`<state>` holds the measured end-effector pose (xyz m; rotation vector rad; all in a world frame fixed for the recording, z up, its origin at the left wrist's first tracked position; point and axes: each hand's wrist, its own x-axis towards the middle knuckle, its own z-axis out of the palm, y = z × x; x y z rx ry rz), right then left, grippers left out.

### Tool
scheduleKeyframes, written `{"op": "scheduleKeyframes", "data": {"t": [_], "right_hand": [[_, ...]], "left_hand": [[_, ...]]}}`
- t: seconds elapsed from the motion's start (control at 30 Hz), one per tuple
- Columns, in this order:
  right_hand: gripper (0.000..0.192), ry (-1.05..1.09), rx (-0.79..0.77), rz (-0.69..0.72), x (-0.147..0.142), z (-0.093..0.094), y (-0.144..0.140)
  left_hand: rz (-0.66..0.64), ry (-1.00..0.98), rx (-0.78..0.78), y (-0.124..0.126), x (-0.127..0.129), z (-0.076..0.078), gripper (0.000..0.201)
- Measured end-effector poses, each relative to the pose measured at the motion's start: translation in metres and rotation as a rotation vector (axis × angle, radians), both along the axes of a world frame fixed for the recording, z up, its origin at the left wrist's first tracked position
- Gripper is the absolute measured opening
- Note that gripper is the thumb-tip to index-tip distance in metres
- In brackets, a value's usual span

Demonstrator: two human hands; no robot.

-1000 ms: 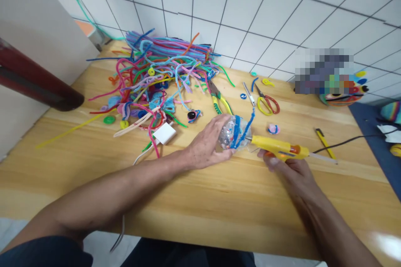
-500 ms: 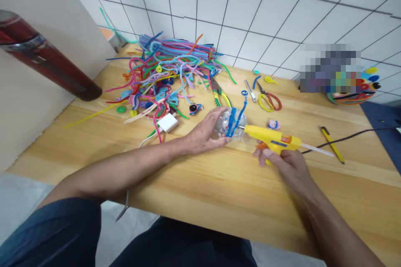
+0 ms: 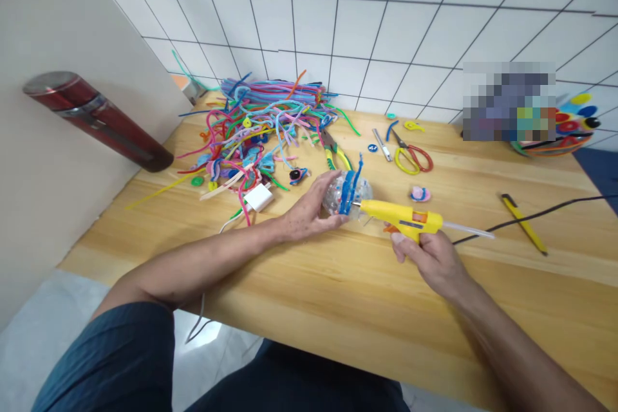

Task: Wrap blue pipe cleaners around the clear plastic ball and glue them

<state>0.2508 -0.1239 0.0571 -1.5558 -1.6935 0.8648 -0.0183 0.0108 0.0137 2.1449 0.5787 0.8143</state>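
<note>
My left hand [image 3: 313, 211] is closed around the near left side of a clear, rounded plastic container [image 3: 364, 191] with small coloured specks. Blue pipe cleaners [image 3: 346, 192] run across the container, and one end sticks up past its top. In my right hand [image 3: 432, 254] is a yellow glue gun [image 3: 400, 212], my fingers wrapped round its handle by the orange trigger. Its metal nozzle reaches the container beside the blue strips; whether it touches them I cannot tell. A clear glue stick [image 3: 468, 230] juts from the gun's back.
A tangle of pipe cleaners [image 3: 270, 103] lies at the back left, near a red thermos [image 3: 106, 122]. Pliers [image 3: 333, 151], scissors [image 3: 410, 154], a small knife [image 3: 382, 145] and a yellow cutter [image 3: 524, 225] lie around. A white charger [image 3: 259, 197] sits left; a black cord [image 3: 535, 215] crosses the right side.
The view has tilted upward and shifted somewhat. Both hands, the container and the glue gun appear a little further left in the picture, with the nozzle still at the blue strips.
</note>
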Motion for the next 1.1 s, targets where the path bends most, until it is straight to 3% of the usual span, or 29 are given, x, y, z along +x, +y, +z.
{"op": "scheduleKeyframes", "data": {"t": [1.1], "right_hand": [[0.045, -0.075, 0.139, 0.006, 0.0018, -0.0028, -0.0001]], "left_hand": [[-0.024, -0.015, 0.048, 0.0028, -0.0008, -0.0028, 0.092]]}}
